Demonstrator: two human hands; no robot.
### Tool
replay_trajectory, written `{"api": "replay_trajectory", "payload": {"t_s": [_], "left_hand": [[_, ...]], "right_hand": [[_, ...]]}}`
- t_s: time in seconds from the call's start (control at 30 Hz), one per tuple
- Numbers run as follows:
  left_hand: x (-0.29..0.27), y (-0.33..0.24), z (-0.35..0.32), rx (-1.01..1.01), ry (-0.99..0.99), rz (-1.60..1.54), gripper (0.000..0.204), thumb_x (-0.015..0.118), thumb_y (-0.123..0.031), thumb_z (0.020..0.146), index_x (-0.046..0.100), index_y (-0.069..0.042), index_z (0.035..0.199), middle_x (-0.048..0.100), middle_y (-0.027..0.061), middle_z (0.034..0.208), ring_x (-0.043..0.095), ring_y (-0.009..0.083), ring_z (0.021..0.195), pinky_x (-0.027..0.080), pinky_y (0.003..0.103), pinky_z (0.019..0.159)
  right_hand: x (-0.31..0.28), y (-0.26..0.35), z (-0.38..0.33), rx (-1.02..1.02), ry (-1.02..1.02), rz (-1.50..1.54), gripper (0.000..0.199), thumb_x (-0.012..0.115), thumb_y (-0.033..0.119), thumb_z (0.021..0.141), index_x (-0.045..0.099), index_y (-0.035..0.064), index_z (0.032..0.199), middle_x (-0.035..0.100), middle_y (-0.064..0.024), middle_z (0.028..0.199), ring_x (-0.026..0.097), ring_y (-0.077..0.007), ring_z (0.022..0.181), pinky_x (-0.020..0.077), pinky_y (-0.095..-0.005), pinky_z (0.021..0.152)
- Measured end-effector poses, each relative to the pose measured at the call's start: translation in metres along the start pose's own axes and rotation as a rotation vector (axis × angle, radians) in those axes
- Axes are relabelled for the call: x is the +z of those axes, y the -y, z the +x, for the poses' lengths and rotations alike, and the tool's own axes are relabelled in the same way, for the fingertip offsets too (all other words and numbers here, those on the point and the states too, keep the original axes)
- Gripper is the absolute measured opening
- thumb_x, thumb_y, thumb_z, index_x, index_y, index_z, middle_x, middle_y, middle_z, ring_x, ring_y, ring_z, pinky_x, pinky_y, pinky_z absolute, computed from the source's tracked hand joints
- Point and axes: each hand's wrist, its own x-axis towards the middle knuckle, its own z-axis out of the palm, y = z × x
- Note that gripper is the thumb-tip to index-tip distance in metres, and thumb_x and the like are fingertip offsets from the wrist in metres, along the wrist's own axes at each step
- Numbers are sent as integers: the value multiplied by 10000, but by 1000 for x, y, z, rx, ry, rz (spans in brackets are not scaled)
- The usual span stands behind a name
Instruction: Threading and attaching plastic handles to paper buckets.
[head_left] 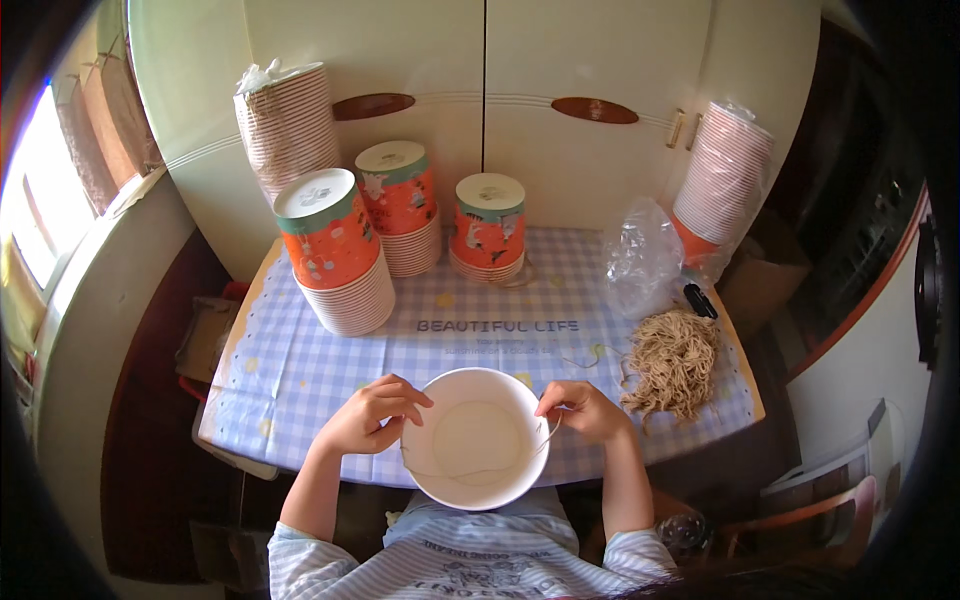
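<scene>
A white paper bucket (477, 437) is held open side up at the near table edge. My left hand (372, 414) pinches its left rim. My right hand (583, 409) grips the right rim, where a thin tan string (470, 474) runs from the fingers across the inside to the left side. A heap of tan strings (673, 362) lies just right of my right hand.
Three stacks of orange printed paper buckets (337, 252) (403, 205) (488, 226) stand upside down on the checked tablecloth (290, 370). Two tall wrapped stacks (288, 122) (722, 180) lean against the cream cupboard. A crumpled clear plastic bag (642, 257) and a black object (700, 299) lie at right.
</scene>
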Motion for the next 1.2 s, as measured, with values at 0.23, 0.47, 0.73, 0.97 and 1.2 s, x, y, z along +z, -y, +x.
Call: {"api": "replay_trajectory", "payload": {"t_s": [0.23,0.47,0.73,0.97,1.2], "left_hand": [[11,-8,33,11,20,338,162,546,-20,642,621,-103,760,614,1,869,539,204,903,397,348,827],[72,-18,60,-185,209,159,178,563,-223,787,657,-103,879,633,103,839,607,278,784,476,391,715],[98,-17,80,-379,390,-3,233,566,-293,797,665,-87,843,631,151,718,618,310,648,487,375,647],[97,-20,84,-482,371,10,228,589,-271,766,663,-83,872,640,149,754,624,296,682,494,360,655],[102,-18,82,-390,256,-9,210,610,-217,744,643,-63,884,645,141,777,632,278,698,496,354,664]], "right_hand": [[-7,-40,-4,-8,6,196,238,487,-144,781,583,33,907,592,-26,845,577,-99,766,479,-239,692],[0,-40,-1,-23,12,184,230,512,-137,771,591,38,897,587,-20,853,568,-92,773,475,-237,696],[0,-38,-4,-50,-20,72,240,520,-150,753,594,38,883,591,-22,855,570,-105,791,477,-244,710],[3,-36,-5,-11,-52,102,202,553,-125,752,592,33,870,598,-33,850,573,-114,799,480,-248,718],[1,-36,-5,-19,-52,73,196,560,-121,750,591,29,872,596,-29,831,570,-109,789,477,-244,707]]}}
